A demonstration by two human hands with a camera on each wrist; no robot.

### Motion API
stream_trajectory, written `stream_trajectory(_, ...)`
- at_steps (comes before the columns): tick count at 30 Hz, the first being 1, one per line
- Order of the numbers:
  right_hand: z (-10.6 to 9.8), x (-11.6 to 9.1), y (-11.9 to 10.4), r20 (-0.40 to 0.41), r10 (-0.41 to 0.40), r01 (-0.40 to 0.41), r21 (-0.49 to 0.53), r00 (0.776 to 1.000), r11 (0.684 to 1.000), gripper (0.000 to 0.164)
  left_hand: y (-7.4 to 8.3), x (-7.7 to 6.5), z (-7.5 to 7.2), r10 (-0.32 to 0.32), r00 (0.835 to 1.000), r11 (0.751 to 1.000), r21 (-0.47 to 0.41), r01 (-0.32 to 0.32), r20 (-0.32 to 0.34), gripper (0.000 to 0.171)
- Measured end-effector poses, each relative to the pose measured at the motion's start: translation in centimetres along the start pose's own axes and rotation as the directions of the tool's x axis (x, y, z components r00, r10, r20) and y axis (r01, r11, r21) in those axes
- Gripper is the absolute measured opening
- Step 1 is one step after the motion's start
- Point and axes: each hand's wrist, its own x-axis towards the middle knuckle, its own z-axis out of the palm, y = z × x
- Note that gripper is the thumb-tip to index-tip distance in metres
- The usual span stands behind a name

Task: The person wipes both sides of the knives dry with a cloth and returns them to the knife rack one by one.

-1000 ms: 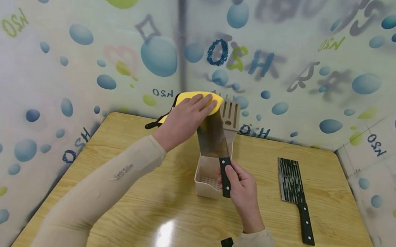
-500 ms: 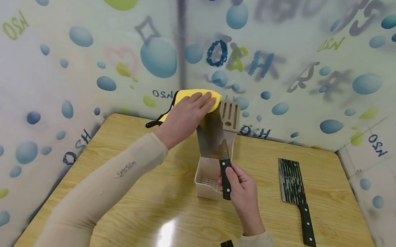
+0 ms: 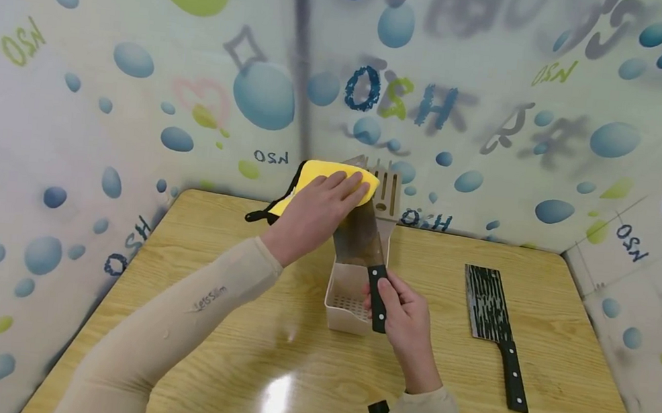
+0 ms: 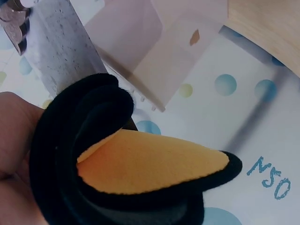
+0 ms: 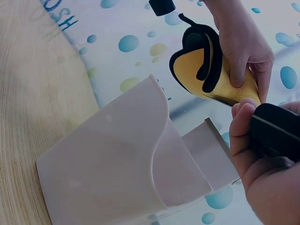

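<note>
My right hand (image 3: 407, 312) grips the black riveted handle of a cleaver (image 3: 356, 237), its broad blade pointing up and away. Draped over the blade's upper part is a yellow cloth (image 3: 318, 171) with black edging. My left hand (image 3: 313, 217) pinches the cloth around the blade, fingers on top. In the left wrist view, the folded cloth (image 4: 154, 161) wraps the blade (image 4: 61, 44), and water-like specks show on the metal. The right wrist view shows the left thumb pressing the cloth (image 5: 190, 70) beyond the handle (image 5: 276, 129).
Behind the cleaver stands a pale utensil holder (image 3: 347, 318) with a perforated bottom and a slotted rack (image 3: 389, 192) at its back. A second cleaver (image 3: 489, 305) with a black-and-silver patterned blade lies to the right on the wooden table (image 3: 219, 369). Patterned walls enclose the table.
My left hand and the cloth have shifted slightly right and down along the blade, so the blade's far end now shows above the cloth. The right hand stays nearly still.
</note>
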Motion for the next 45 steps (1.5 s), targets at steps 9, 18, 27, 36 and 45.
stream_trajectory(9, -0.1, 0.0, -0.2, -0.012, 0.008, -0.008, 0.003, 1.0, 1.0, 0.036, 1.1, -0.8, 0.1, 0.043, 0.999, 0.999, 0.023, -0.043, -0.023, 0.052)
stream_trajectory(18, -0.1, 0.2, -0.3, -0.013, -0.025, 0.026, 0.034, 1.0, 0.999, 0.033, 2.1, -1.3, -0.2, 0.081, 0.996, 0.996, 0.046, -0.08, -0.025, 0.052)
stream_trajectory(27, -0.2, 0.4, -0.4, -0.019, -0.005, 0.006, 0.039, 1.0, 0.999, 0.033, 2.8, -1.7, -0.3, 0.106, 0.994, 0.993, 0.051, -0.105, -0.015, 0.052)
stream_trajectory(36, -0.2, 0.4, -0.5, -0.016, 0.024, -0.022, 0.072, 1.0, 0.997, 0.035, 3.1, -2.5, 0.1, 0.12, 0.993, 0.991, 0.063, -0.12, 0.01, 0.055)
stream_trajectory(45, -0.2, 0.5, -0.5, -0.045, 0.038, -0.034, 0.09, 0.998, 0.995, 0.037, 3.6, -3.2, 0.1, 0.143, 0.99, 0.986, 0.083, -0.144, 0.017, 0.056)
